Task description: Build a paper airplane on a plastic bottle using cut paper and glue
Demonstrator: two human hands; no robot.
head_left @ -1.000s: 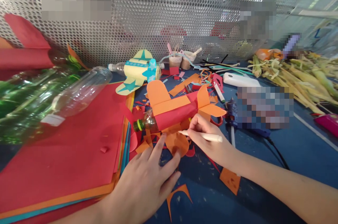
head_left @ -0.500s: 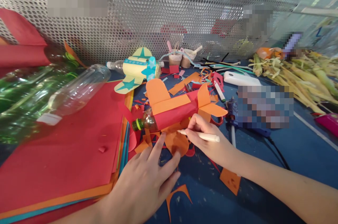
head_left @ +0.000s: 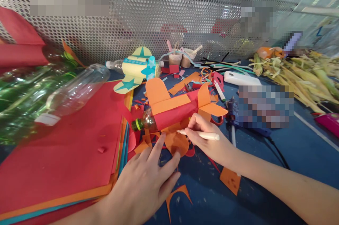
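In the head view, my right hand (head_left: 209, 140) grips a white marker (head_left: 209, 135), its tip at the upper edge of a rounded orange paper piece (head_left: 178, 143). With fingers spread, my left hand (head_left: 148, 175) presses that piece down from the lower left. Just beyond lies a plastic bottle plane (head_left: 173, 113), wrapped in red paper, with orange paper wings and tail; its green neck points left. The underside wing area is partly hidden among orange scraps.
A stack of coloured paper (head_left: 66, 154) and clear and green bottles (head_left: 76, 90) lie left. Behind is a yellow-and-blue bottle plane (head_left: 135, 66) before a perforated metal screen. A blue glue gun (head_left: 238, 119) with its cord sits right, near corn husks (head_left: 304, 76).
The view has shifted very slightly. Both hands, the marker and the orange piece hold nearly the same positions.
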